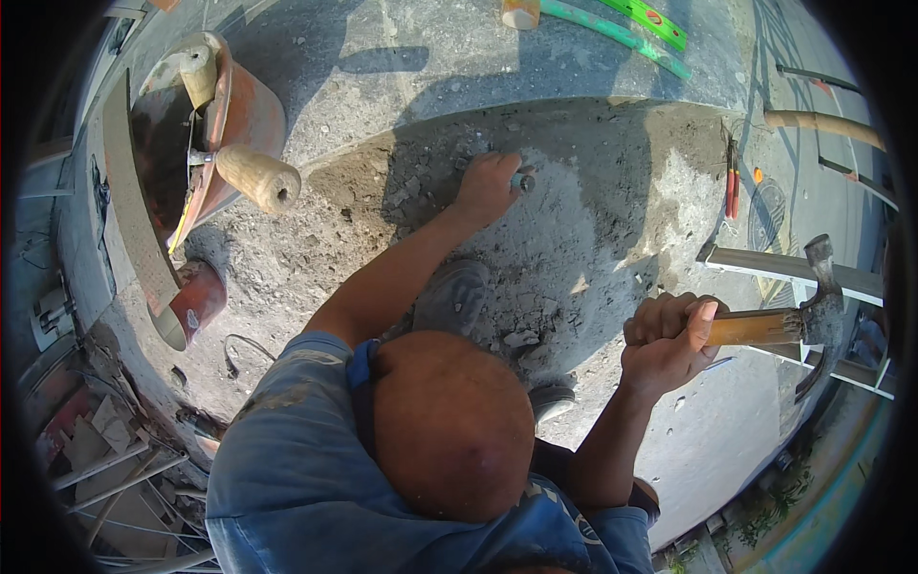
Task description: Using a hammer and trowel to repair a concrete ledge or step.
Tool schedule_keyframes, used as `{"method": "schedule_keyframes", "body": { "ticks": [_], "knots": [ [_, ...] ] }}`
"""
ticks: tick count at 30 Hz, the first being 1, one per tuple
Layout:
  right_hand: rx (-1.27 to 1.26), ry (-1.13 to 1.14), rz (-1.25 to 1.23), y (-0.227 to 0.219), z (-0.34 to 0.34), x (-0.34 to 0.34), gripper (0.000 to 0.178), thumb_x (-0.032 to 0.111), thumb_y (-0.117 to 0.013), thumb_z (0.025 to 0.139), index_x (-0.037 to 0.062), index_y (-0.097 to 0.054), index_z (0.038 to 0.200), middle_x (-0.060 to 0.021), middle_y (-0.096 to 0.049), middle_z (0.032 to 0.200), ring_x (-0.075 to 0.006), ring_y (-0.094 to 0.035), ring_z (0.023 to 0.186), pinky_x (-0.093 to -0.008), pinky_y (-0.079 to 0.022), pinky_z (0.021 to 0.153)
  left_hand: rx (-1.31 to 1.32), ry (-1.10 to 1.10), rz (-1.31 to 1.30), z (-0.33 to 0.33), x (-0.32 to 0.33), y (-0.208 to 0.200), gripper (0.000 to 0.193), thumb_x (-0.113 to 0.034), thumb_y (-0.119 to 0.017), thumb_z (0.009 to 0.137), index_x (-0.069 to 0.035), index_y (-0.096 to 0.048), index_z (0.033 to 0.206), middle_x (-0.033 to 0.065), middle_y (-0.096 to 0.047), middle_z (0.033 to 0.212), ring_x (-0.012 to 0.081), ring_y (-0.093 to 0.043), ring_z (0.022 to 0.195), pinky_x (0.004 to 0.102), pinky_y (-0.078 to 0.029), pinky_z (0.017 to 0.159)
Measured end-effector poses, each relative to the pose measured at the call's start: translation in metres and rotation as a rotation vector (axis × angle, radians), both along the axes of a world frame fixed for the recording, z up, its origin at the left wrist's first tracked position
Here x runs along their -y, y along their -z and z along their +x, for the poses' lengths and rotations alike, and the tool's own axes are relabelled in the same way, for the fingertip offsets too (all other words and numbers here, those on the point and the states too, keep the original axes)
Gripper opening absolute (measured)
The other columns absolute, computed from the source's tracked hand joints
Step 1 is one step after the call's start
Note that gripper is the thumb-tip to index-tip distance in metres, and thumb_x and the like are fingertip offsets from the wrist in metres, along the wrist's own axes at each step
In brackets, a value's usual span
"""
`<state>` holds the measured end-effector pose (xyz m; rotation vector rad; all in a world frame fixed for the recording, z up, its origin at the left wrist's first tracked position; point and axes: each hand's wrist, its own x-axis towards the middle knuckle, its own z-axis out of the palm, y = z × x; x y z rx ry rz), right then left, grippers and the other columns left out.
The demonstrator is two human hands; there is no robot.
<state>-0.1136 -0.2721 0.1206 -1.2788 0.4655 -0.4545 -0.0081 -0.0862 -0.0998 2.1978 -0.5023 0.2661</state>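
Low over the broken grey concrete (564,220), my left hand (490,187) is closed around a chisel (522,182). Only its round metal butt end shows beside the thumb; the tip is hidden. My right hand (667,335) grips a hammer (755,328) by its yellowish wooden handle, raised off to the right, away from the chisel. The hammer's dark metal head (824,287) points outward, with a long curved end. Rubble and chips lie around my left hand. A dusty shoe (454,297) stands just below it.
An orange-red bucket (263,110) holds tools with wooden handles (258,179); a long flat blade (139,201) leans beside it. Red-handled pliers (732,194) lie right. A green level (650,21) and green tube (612,38) lie far. A metal ladder (784,268) passes under the hammer.
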Motion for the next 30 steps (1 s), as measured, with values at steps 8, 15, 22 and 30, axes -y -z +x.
{"method": "schedule_keyframes", "body": {
  "ticks": [8,15,22,30],
  "knots": [
    [-0.734,-0.568,-0.373,0.109,-0.038,-0.036,0.033,0.030,-0.055,0.096,-0.0009,-0.051,0.083,-0.0034,-0.046,0.058,-0.0125,-0.048,0.054,-0.0312,-0.039,0.054,-0.063,-0.054,-0.050,0.012,0.006,-0.007,0.024,-0.003,-0.070,0.071,-0.002,-0.048,0.082,0.0188,-0.054,0.073,0.0409,-0.055,0.073,0.0476,-0.042,0.063],
    [0.147,0.007,0.103,-0.018,0.026,-0.014,0.034,0.030,-0.048,0.100,0.0096,-0.039,0.075,0.0003,-0.036,0.053,-0.0065,-0.033,0.040,-0.0227,-0.023,0.031,-0.056,-0.105,-0.080,0.006,-0.002,-0.001,0.026,-0.013,-0.070,0.083,-0.002,-0.047,0.077,0.0199,-0.050,0.065,0.0402,-0.051,0.063,0.0446,-0.038,0.057],
    [-0.649,-0.599,-0.422,0.118,-0.032,-0.046,0.028,0.028,-0.053,0.097,0.0034,-0.049,0.084,-0.0007,-0.049,0.058,-0.0084,-0.049,0.053,-0.0259,-0.040,0.052,-0.114,-0.028,0.010,0.007,0.000,0.004,0.028,-0.004,-0.072,0.067,-0.003,-0.048,0.081,0.0186,-0.053,0.070,0.0395,-0.056,0.072,0.0476,-0.041,0.062],
    [0.044,0.085,0.121,-0.024,0.030,-0.009,0.043,0.039,-0.048,0.099,0.0120,-0.032,0.070,0.0034,-0.026,0.052,-0.0055,-0.025,0.041,-0.0216,-0.018,0.033,-0.056,-0.151,-0.079,0.007,-0.007,-0.002,0.027,-0.014,-0.071,0.083,-0.003,-0.048,0.075,0.0169,-0.050,0.062,0.0381,-0.052,0.059,0.0457,-0.039,0.054]
  ]
}}
